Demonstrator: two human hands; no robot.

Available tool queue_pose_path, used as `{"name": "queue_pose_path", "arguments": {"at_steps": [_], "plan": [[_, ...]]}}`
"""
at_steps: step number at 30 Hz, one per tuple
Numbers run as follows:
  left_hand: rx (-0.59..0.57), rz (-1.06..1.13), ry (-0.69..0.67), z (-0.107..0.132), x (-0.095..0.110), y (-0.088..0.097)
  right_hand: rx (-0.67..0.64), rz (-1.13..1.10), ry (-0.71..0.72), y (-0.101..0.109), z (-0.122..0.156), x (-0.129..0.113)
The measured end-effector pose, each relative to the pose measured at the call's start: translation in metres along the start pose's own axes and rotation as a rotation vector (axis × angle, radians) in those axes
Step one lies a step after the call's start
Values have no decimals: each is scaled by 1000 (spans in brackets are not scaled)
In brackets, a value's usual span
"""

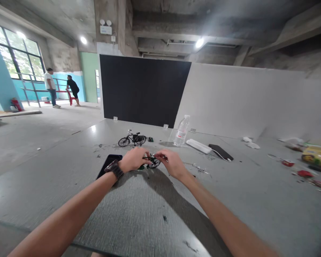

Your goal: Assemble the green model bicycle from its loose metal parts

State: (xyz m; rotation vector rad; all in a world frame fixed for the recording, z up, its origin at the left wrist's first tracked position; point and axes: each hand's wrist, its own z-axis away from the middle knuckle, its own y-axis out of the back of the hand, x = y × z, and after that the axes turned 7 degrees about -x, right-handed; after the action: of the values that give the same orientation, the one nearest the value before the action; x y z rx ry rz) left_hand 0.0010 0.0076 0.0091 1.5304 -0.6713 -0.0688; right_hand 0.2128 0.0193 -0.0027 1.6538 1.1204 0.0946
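Between my two hands a small green model bicycle [154,163] stands low over the grey table, its spoked wheel on the right side. My left hand [135,159] grips the frame from the left, fingers closed around it and hiding much of it. At the wheel end, my right hand [171,162] pinches the front part near the handlebar; the exact piece between its fingertips is hidden. A finished-looking black model bicycle [133,138] stands upright just beyond my left hand. A dark phone [109,165] lies partly under my left wrist.
A clear plastic bottle [181,132] stands behind my right hand. Farther right are a white power strip-like bar [198,146], a dark phone-like slab [220,152] with a white cable, and thin metal parts [200,168]. A yellow package [317,157] lies far right. Upright boards [144,91] border the back.
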Motion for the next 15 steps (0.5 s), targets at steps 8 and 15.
{"name": "queue_pose_path", "arguments": {"at_steps": [8, 15], "plan": [[-17, 34, -61, 2, -3, -1, 44, -249, -68, -19, -4, 9], [-16, -9, -57, 6, 4, 1, 148, -81, -37, -8, 5, -10]]}}
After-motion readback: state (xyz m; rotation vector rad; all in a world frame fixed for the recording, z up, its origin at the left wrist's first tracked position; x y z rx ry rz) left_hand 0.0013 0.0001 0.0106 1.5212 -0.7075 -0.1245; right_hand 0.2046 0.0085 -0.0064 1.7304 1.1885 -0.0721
